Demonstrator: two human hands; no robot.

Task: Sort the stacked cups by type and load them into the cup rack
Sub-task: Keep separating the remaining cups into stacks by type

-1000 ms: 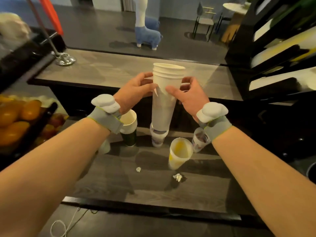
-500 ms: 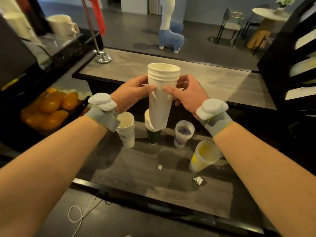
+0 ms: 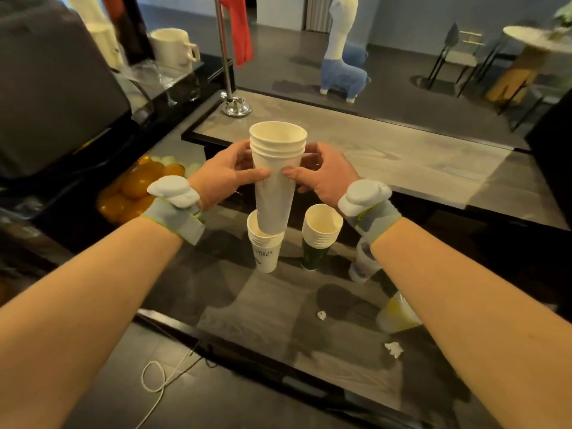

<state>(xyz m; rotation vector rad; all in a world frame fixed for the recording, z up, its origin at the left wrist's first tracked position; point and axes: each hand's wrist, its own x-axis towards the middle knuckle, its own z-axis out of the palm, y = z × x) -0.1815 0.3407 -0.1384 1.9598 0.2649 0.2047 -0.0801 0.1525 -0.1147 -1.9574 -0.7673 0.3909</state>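
Observation:
I hold a tall stack of plain white paper cups (image 3: pixel 275 187) upright above the counter. My left hand (image 3: pixel 224 174) grips it from the left and my right hand (image 3: pixel 322 174) from the right, thumbs meeting at the front. Directly below it stands a stack of white printed cups (image 3: pixel 266 249). To its right is a stack of dark green cups (image 3: pixel 318 239). A clear plastic cup stack (image 3: pixel 362 264) and a yellow-tinted cup (image 3: pixel 396 314) lie partly hidden behind my right forearm. No cup rack is in view.
The dark wooden counter (image 3: pixel 263 308) carries two paper scraps (image 3: pixel 393 349). A bin of oranges (image 3: pixel 133 187) sits at the left under a black machine (image 3: pixel 52 88). A flag pole base (image 3: pixel 235 106) stands on the raised grey ledge (image 3: pixel 402 159) behind. A white cord (image 3: pixel 161 376) lies on the floor.
My view has swung left and closer. The held stack now hangs over the white printed cups, and the other cup stacks have shifted right in the frame. Both hands keep their grip.

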